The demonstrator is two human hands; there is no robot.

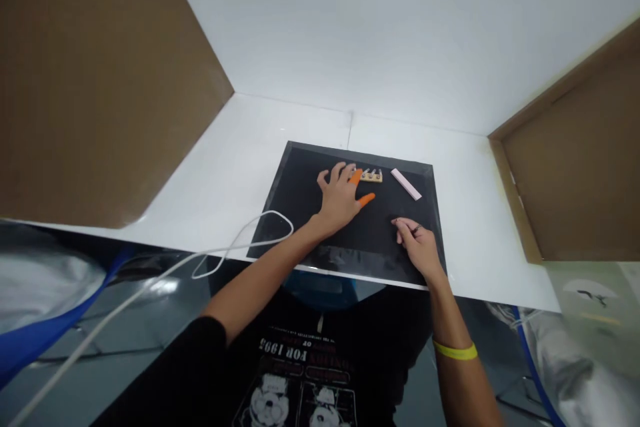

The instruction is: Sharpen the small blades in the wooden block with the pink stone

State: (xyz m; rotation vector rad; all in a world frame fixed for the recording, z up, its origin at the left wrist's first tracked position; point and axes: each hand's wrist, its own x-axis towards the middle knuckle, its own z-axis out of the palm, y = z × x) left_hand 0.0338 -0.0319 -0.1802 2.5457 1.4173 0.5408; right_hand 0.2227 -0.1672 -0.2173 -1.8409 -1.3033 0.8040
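My left hand [340, 201] hovers over the black mat [365, 227] with its fingers spread, orange covers on its thumb and index finger. By those fingertips is a small wooden holder [373, 178] carrying several little clear upright pieces. The hand hides the holder's left end, so I cannot tell whether it is touched. Nearer the mat's right front, my right hand [419, 243] is closed in a pinch, a ring on one finger. A tiny speck shows at its fingertips, too small to name.
A pale pink strip [406, 184] lies slantwise on the mat, right of the holder. One white cable [240, 250] loops over the white table's front edge on the left. Brown panels stand at the left [110, 80] and right [575, 147], with a white wall behind.
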